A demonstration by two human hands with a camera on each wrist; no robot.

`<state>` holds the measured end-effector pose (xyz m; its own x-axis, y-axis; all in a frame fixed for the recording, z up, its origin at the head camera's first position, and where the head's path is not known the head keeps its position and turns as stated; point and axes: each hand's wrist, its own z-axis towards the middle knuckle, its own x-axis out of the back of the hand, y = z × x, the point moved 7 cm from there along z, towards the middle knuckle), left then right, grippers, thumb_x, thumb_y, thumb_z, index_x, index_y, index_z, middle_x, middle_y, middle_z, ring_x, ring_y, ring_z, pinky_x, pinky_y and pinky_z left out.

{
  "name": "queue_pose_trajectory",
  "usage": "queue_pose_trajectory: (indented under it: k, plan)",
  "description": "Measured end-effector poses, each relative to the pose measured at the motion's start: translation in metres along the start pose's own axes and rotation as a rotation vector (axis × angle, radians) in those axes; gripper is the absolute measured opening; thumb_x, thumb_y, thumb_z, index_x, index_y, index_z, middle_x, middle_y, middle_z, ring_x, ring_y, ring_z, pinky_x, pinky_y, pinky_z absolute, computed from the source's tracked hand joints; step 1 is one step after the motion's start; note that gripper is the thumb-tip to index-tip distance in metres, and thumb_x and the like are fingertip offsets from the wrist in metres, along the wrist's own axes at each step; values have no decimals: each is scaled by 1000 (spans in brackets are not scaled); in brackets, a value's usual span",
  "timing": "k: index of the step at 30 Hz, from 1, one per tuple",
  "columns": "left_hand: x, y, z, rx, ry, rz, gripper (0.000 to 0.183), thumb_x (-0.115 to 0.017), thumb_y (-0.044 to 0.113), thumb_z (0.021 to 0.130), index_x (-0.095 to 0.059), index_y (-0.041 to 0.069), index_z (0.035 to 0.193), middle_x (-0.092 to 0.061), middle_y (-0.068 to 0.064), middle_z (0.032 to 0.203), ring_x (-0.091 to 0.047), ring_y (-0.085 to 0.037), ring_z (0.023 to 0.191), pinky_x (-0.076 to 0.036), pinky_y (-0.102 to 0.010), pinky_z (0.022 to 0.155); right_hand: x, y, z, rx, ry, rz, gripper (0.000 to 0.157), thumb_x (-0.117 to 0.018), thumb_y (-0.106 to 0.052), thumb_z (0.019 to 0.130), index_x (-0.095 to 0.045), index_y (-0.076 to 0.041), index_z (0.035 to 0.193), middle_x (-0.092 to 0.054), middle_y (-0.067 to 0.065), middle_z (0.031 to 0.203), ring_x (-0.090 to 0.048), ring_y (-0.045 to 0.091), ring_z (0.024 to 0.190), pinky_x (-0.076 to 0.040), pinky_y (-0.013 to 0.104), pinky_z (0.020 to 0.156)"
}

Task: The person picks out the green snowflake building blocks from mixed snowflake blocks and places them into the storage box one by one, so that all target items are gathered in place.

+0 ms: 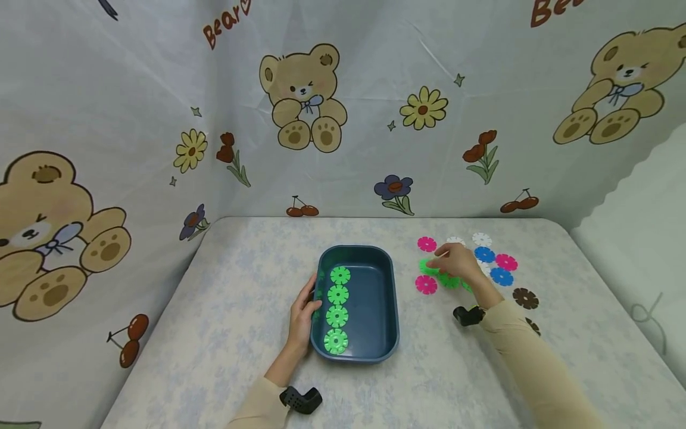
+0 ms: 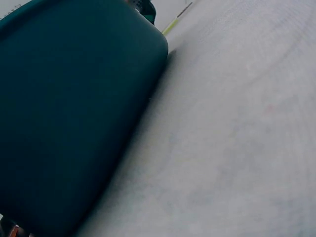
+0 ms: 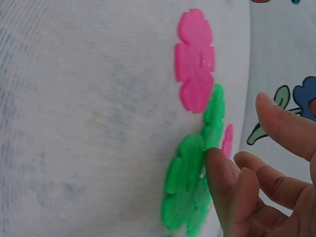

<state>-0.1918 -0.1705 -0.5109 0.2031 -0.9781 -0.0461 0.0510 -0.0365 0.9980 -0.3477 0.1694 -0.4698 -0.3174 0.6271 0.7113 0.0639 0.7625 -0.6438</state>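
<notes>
My left hand (image 1: pixel 302 319) grips the left side of a dark blue plastic tray (image 1: pixel 373 316), its thumb over the rim. Several green flower-shaped plastic discs (image 1: pixel 337 316) lie in a column along that side inside. In the left wrist view the tray's outer wall (image 2: pixel 74 108) fills the left half. Over a loose pile on the right is my right hand (image 1: pixel 462 262), fingers spread apart. Its fingertips reach the green discs (image 1: pixel 449 281). In the right wrist view a fingertip meets the edge of a green disc (image 3: pixel 180 185), with a pink disc (image 3: pixel 195 61) beyond.
Around the right hand lie pink discs (image 1: pixel 426 285), blue discs (image 1: pixel 502 276), a white disc (image 1: pixel 482 239) and a brown disc (image 1: pixel 526 298). A bear-printed cloth (image 1: pixel 364 167) hangs behind the table (image 1: pixel 241 280). Black wrist cameras sit on both wrists.
</notes>
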Motion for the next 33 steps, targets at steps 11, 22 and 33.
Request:
queue_pose_trajectory:
  k: [11,22,33]
  plan:
    - [0,-2,-3,13,2,3,59,-46,3,93,-40,15,151,-39,-7,155,-44,-33,128,-39,-30,96,-14,7,9,-15,71,-157,54,-80,-28,79,-61,4,118,-61,25,118,-57,37,103,-48,43,78]
    - [2,-1,-3,6,10,14,59,-46,5,93,-41,17,151,-39,-6,155,-44,-32,128,-37,-35,98,-16,5,11,-62,77,-148,52,-80,-26,78,-56,5,113,-60,23,112,-56,33,96,-47,39,75]
    - [0,0,-2,-3,1,16,59,-46,4,93,-41,16,150,-39,-5,155,-44,-32,128,-37,-32,98,-6,-4,5,8,76,-46,29,-66,-13,91,-62,6,113,-63,19,95,-67,22,73,-47,28,65]
